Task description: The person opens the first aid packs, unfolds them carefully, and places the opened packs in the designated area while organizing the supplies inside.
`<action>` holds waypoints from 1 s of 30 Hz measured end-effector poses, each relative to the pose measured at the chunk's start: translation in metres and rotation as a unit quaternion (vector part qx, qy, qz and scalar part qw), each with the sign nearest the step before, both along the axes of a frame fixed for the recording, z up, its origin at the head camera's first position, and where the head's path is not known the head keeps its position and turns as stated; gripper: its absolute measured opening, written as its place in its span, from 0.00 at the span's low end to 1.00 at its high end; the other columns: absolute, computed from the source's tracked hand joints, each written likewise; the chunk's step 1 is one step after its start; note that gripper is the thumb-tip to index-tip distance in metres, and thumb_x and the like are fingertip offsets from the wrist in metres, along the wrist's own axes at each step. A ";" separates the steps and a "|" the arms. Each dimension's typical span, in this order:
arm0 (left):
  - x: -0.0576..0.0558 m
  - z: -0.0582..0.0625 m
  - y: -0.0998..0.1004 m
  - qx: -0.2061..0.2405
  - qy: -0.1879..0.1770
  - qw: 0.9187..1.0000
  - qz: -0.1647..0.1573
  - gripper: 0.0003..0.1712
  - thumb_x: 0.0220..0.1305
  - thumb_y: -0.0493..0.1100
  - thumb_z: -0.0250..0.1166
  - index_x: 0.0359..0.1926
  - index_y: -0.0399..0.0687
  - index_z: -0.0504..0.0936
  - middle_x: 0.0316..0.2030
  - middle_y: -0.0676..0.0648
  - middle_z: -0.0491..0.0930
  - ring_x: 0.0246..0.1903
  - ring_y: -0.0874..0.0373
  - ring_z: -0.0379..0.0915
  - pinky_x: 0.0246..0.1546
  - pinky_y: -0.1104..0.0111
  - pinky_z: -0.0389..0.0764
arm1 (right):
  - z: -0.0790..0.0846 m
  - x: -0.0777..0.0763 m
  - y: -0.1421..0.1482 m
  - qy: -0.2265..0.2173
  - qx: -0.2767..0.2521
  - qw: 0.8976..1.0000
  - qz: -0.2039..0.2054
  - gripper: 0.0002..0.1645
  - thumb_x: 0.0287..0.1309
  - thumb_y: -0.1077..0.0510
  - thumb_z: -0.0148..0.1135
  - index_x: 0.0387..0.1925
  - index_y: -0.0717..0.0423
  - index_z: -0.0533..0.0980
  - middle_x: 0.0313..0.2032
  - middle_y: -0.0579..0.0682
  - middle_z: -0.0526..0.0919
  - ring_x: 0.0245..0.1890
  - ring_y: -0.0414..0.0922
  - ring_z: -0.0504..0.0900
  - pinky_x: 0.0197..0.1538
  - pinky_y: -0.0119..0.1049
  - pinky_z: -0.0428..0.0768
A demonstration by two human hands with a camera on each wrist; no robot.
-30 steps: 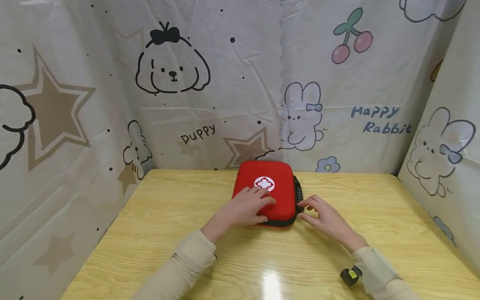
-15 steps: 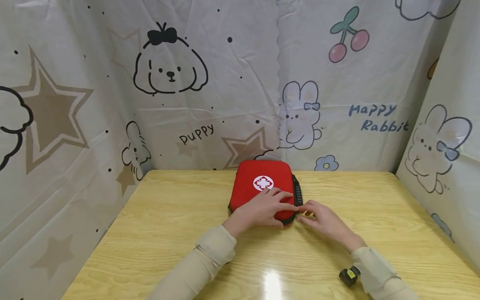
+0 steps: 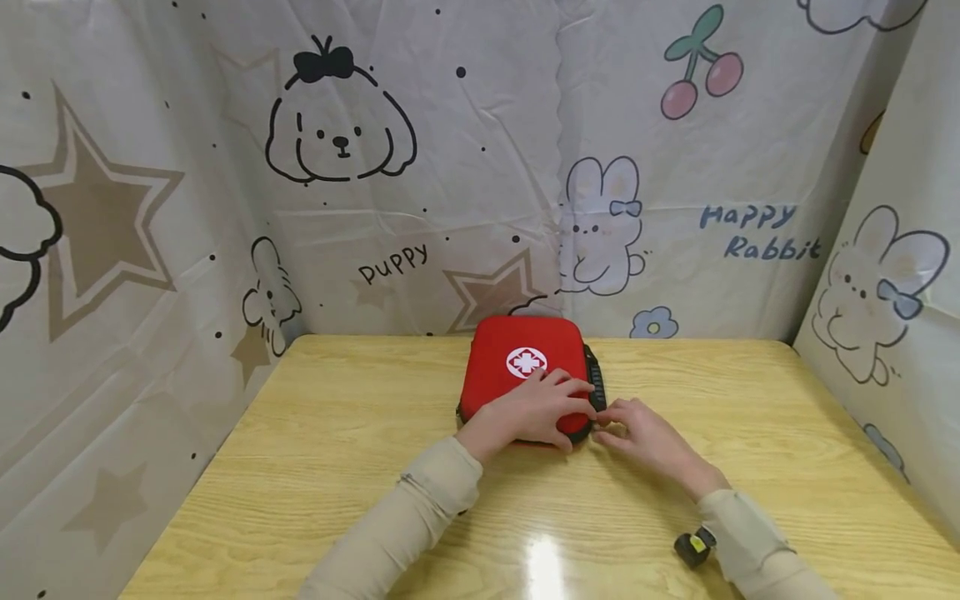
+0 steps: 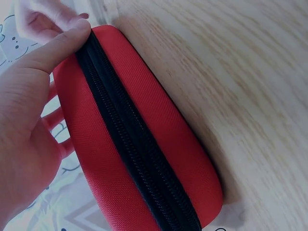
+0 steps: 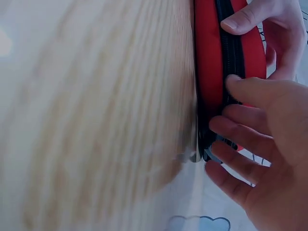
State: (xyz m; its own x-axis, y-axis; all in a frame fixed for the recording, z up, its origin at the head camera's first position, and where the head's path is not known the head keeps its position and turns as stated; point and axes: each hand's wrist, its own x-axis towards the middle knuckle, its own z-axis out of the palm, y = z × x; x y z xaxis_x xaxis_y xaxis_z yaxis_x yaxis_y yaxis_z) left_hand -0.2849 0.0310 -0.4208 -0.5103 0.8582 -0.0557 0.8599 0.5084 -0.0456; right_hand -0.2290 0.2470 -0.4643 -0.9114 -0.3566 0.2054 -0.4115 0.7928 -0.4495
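A red first-aid case (image 3: 491,367) with a white cross emblem lies flat near the back of the table. My left hand (image 3: 531,408) holds its near right corner, fingers spread over the lid. In the left wrist view the thumb presses on the black zipper (image 4: 127,130) that runs round the side. My right hand (image 3: 648,437) is at the same corner from the right, its thumb and curled fingers pinching at the zipper beside the left thumb. The zipper pull is hidden by the fingers. A black handle (image 3: 597,382) sticks out on the case's right side.
The wooden table (image 3: 345,400) meets a printed cloth backdrop (image 3: 450,167) right behind the case. Cloth also hangs along the left and right sides. A small black device (image 3: 693,547) is at the right cuff.
My left hand has moved right across the lid to the near right corner, next to the right hand. The right hand has stayed at that corner, and the case lies much as before.
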 end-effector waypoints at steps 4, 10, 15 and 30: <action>-0.001 0.001 0.000 0.003 -0.014 1.000 0.001 0.31 0.58 0.61 0.70 0.63 0.73 0.75 0.72 0.56 0.61 0.68 0.56 0.57 0.67 0.52 0.65 | -0.002 0.002 0.003 -0.007 -0.003 1.000 0.002 0.18 0.62 0.51 0.67 0.51 0.52 0.83 0.40 0.44 0.82 0.41 0.44 0.77 0.48 0.44 0.78; -0.004 0.003 0.001 0.037 -0.063 0.997 0.021 0.27 0.57 0.58 0.72 0.59 0.73 0.78 0.70 0.56 0.64 0.66 0.57 0.57 0.66 0.47 0.65 | -0.003 0.000 0.007 -0.028 -0.006 1.000 0.013 0.20 0.63 0.50 0.66 0.55 0.53 0.82 0.39 0.41 0.83 0.41 0.42 0.77 0.45 0.38 0.76; -0.006 0.003 0.002 0.046 -0.074 0.996 0.025 0.24 0.59 0.56 0.71 0.57 0.72 0.79 0.68 0.57 0.66 0.65 0.58 0.58 0.66 0.47 0.65 | 0.000 -0.002 0.006 -0.032 0.012 0.999 0.023 0.19 0.63 0.52 0.66 0.53 0.53 0.83 0.39 0.42 0.84 0.40 0.41 0.75 0.44 0.38 0.76; -0.011 0.007 -0.003 0.122 -0.028 0.992 0.018 0.12 0.65 0.48 0.65 0.49 0.62 0.85 0.57 0.55 0.76 0.56 0.59 0.70 0.57 0.65 0.73 | 0.000 -0.002 0.004 0.003 0.063 0.997 0.040 0.12 0.61 0.52 0.67 0.45 0.48 0.85 0.40 0.42 0.82 0.40 0.41 0.74 0.45 0.40 0.75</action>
State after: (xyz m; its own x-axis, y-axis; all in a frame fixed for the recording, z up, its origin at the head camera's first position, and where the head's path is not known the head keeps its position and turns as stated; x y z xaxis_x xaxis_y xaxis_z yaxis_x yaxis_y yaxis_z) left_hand -0.2964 0.0279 -0.4141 -0.5427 0.8311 0.1212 0.8388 0.5288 0.1297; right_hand -0.2306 0.2514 -0.4643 -0.8780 -0.4510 0.1603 -0.4779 0.8079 -0.3448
